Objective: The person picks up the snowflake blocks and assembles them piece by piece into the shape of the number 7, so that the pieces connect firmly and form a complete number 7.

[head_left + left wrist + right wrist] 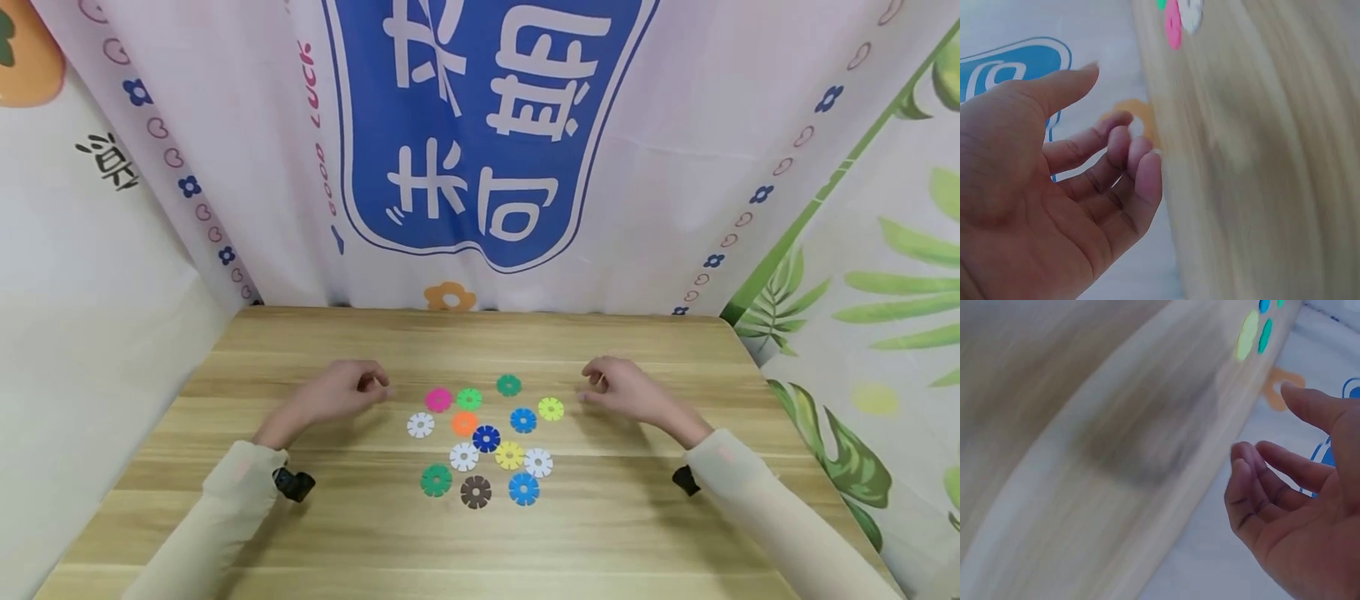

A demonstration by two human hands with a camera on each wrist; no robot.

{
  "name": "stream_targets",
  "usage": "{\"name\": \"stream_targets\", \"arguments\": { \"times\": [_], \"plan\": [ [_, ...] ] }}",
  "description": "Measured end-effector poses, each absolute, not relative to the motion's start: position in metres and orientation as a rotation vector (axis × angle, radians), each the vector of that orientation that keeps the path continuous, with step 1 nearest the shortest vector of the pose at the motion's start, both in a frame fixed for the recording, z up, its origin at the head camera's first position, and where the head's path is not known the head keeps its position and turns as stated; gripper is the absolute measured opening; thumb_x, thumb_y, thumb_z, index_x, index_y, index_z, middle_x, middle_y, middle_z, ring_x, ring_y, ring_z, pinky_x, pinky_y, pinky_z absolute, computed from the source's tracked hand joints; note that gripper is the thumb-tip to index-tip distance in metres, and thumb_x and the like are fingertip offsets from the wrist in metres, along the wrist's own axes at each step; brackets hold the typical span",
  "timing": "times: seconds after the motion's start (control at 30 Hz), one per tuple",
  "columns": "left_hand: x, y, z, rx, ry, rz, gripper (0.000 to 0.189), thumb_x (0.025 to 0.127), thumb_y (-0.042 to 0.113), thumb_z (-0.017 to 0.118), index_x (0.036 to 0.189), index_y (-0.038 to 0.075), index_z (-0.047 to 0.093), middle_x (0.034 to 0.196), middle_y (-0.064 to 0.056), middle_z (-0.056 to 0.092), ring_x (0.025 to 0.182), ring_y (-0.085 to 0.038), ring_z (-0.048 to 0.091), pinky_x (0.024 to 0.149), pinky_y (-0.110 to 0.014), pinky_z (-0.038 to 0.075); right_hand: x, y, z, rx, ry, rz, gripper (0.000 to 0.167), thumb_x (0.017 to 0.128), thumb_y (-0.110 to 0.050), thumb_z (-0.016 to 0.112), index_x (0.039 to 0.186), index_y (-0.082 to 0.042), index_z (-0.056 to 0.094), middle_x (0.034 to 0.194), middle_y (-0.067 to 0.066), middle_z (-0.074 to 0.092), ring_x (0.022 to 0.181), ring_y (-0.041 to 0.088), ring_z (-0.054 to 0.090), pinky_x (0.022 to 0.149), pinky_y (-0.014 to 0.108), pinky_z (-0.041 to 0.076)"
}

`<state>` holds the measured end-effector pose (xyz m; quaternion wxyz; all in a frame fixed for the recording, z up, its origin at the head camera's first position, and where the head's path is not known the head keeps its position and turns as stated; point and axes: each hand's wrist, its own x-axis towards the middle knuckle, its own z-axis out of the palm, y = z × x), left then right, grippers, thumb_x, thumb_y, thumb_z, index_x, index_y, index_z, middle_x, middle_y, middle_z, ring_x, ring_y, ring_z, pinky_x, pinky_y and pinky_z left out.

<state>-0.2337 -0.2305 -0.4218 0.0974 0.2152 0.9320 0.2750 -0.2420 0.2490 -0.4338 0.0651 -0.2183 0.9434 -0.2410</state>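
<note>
Several flat, notched plastic snowflake discs lie spread over the middle of a wooden table. My left hand (347,390) is held over the table left of them, nearest the pink disc (438,400) and a white disc (421,425). Its fingers are loosely curled with nothing in them, as the left wrist view shows. On the other side my right hand (624,388) hovers, also with loose fingers and nothing held, closest to the yellow-green disc (551,408). Between them lie an orange disc (465,423), a dark blue disc (486,438) and, nearer me, a brown disc (476,492).
The wooden table (360,533) ends at the back against a hanging printed cloth (660,192). Patterned cloth with green leaves (900,333) hangs on the right side, and a pale wall covering (90,350) is on the left. A small black camera (294,484) sits on the left wrist.
</note>
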Motion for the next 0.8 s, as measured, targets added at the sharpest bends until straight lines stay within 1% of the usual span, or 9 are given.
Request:
{"name": "stream_targets", "arguments": {
  "times": [0.07, 0.13, 0.2, 0.27, 0.37, 0.57, 0.63, 0.77, 0.8],
  "plan": [
    [-0.229, -0.225, -0.424, 0.631, 2.764, 0.836, 0.028, 0.100, 0.029, 0.073, 0.114, 0.005, 0.073, 0.085, 0.000, 0.068, 0.075, -0.011, 0.059, 0.065, -0.022, 0.052, -0.241, 0.240, -0.435, -0.667, 2.818, -0.742, 0.046, 0.096, -0.024, 0.078, 0.125, 0.009, 0.067, 0.107, 0.016, 0.074, 0.092, 0.020, 0.068, 0.084, 0.041, 0.063],
    [-0.226, -0.219, -0.428, 0.621, 2.749, 0.874, 0.029, 0.097, 0.028, 0.077, 0.113, 0.005, 0.073, 0.093, -0.001, 0.072, 0.083, -0.011, 0.063, 0.072, -0.022, 0.056, -0.240, 0.233, -0.436, -0.673, 2.807, -0.746, 0.045, 0.095, -0.023, 0.079, 0.125, 0.008, 0.067, 0.106, 0.015, 0.074, 0.090, 0.018, 0.066, 0.084, 0.040, 0.063],
    [-0.224, -0.214, -0.431, 0.615, 2.714, 0.914, 0.031, 0.096, 0.027, 0.078, 0.115, 0.003, 0.072, 0.098, -0.002, 0.073, 0.088, -0.012, 0.065, 0.076, -0.023, 0.058, -0.239, 0.228, -0.439, -0.671, 2.798, -0.757, 0.044, 0.094, -0.022, 0.080, 0.124, 0.008, 0.068, 0.105, 0.014, 0.074, 0.087, 0.017, 0.065, 0.082, 0.038, 0.062],
    [-0.221, -0.209, -0.434, 0.612, 2.692, 0.948, 0.030, 0.095, 0.024, 0.079, 0.113, 0.002, 0.072, 0.099, -0.004, 0.073, 0.089, -0.014, 0.065, 0.076, -0.025, 0.059, -0.237, 0.223, -0.441, -0.665, 2.792, -0.765, 0.044, 0.094, -0.022, 0.080, 0.125, 0.007, 0.067, 0.106, 0.013, 0.074, 0.087, 0.015, 0.063, 0.082, 0.035, 0.061],
    [-0.218, -0.202, -0.439, 0.592, 2.681, 0.971, 0.031, 0.093, 0.024, 0.081, 0.113, 0.002, 0.072, 0.100, -0.005, 0.073, 0.089, -0.015, 0.066, 0.076, -0.027, 0.060, -0.236, 0.219, -0.444, -0.677, 2.786, -0.788, 0.046, 0.094, -0.022, 0.080, 0.126, 0.008, 0.066, 0.109, 0.014, 0.073, 0.088, 0.014, 0.063, 0.082, 0.035, 0.061],
    [-0.212, -0.189, -0.450, 0.563, 2.679, 0.924, 0.047, 0.091, 0.027, 0.084, 0.127, 0.002, 0.067, 0.115, -0.008, 0.073, 0.095, -0.014, 0.067, 0.083, -0.030, 0.063, -0.233, 0.216, -0.449, -0.650, 2.818, -0.781, 0.049, 0.090, -0.023, 0.083, 0.126, 0.006, 0.066, 0.109, 0.013, 0.071, 0.090, 0.017, 0.063, 0.084, 0.037, 0.061],
    [-0.211, -0.186, -0.452, 0.578, 2.690, 0.905, 0.049, 0.089, 0.026, 0.085, 0.128, 0.002, 0.066, 0.114, -0.008, 0.072, 0.094, -0.015, 0.065, 0.082, -0.031, 0.062, -0.233, 0.216, -0.451, -0.647, 2.813, -0.776, 0.050, 0.090, -0.024, 0.083, 0.127, 0.005, 0.066, 0.109, 0.012, 0.070, 0.091, 0.017, 0.063, 0.084, 0.036, 0.061],
    [-0.208, -0.181, -0.453, 0.645, 2.750, 0.816, 0.053, 0.086, 0.028, 0.088, 0.127, 0.002, 0.068, 0.101, -0.005, 0.066, 0.086, -0.016, 0.057, 0.072, -0.026, 0.053, -0.232, 0.213, -0.454, -0.644, 2.774, -0.794, 0.051, 0.088, -0.026, 0.085, 0.126, 0.003, 0.068, 0.108, 0.012, 0.068, 0.093, 0.020, 0.061, 0.084, 0.036, 0.059],
    [-0.207, -0.180, -0.453, 0.660, 2.758, 0.790, 0.053, 0.085, 0.029, 0.089, 0.127, 0.002, 0.068, 0.099, -0.004, 0.064, 0.085, -0.016, 0.055, 0.072, -0.026, 0.051, -0.232, 0.213, -0.455, -0.640, 2.764, -0.800, 0.051, 0.088, -0.027, 0.085, 0.126, 0.002, 0.068, 0.109, 0.012, 0.067, 0.093, 0.020, 0.061, 0.084, 0.036, 0.059]
  ]
}}
